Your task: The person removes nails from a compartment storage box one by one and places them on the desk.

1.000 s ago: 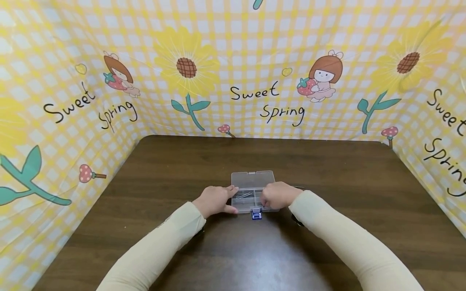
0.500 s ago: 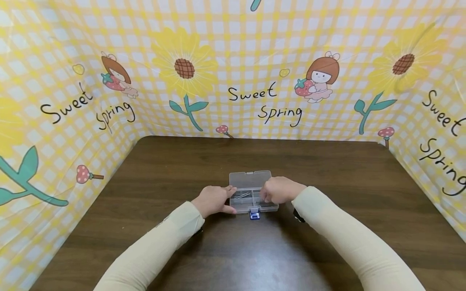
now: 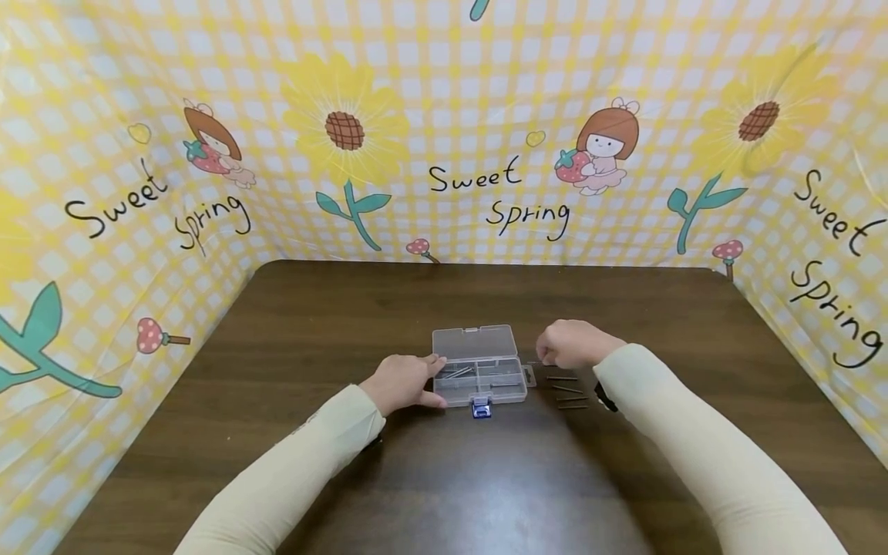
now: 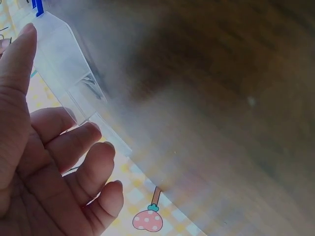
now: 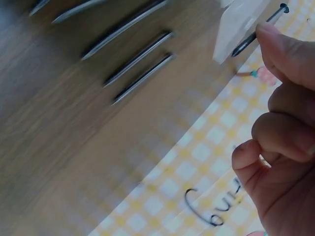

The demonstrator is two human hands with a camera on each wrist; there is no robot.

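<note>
A clear plastic compartment box lies with its lid folded back and a blue latch at its front. Nails are in its left rear compartment, with another nail at the right front. My left hand holds the box's left end, thumb at the front corner and forefinger near the hinge. To the right of the box, my right hand pinches a nail between thumb and forefinger, above the table. Below it, several nails lie roughly parallel on the wood.
The brown wooden table carries the box and nails. Yellow checked cloth with flower prints walls off its back and both sides. A hanging tab sticks out from the box's right end.
My right hand has come out of the box and moved right and away with a nail, uncovering the right compartments and the row of nails. My left hand stays at the box's left end.
</note>
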